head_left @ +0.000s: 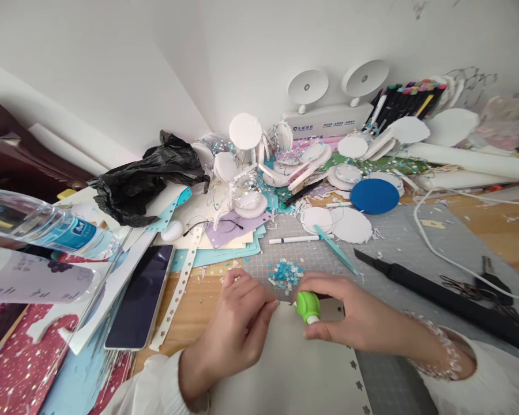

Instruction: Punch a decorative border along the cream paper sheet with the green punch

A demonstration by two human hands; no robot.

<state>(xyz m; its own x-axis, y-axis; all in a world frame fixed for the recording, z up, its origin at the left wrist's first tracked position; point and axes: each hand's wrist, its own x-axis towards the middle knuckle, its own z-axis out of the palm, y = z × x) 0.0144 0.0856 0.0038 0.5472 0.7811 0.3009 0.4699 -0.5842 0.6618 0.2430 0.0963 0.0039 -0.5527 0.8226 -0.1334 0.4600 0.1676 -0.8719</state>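
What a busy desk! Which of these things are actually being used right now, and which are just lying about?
In use:
left hand pressing on the white paper sheet
right hand gripping the green punch

Lying about:
phone
water bottle
black bag
craft knife
blue disc

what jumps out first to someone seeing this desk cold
At the front, the right hand grips a bright green punch on the edge of a white sheet, which the left hand steadies. Behind sits a heap of white paper discs, with a blue disc on its right.
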